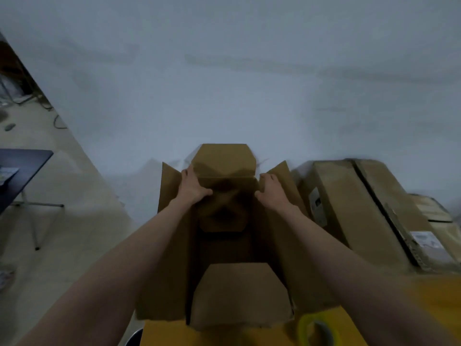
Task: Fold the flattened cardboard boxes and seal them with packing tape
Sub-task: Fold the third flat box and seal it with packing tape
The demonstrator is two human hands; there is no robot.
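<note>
Against a pale wall, two hands worked an open cardboard box (224, 236).

Both arms reached to its far end: the left hand (193, 187) and right hand (270, 188) each curled over a side wall beside the far flap (223, 158) (still upright). A tape roll (316, 330) lay near, on the yellow surface (424, 295). Folding the short flaps flat first, then the long ones, would likely give the tape an even seam.

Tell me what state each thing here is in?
Box: open, flaps unfolded, no tape visible.
Far flap: upright, unfolded.
Near flap: angled inward.
Left hand: gripping the box's far left edge.
Right hand: gripping its far right edge.
Tape: unused, beside the box.
</note>
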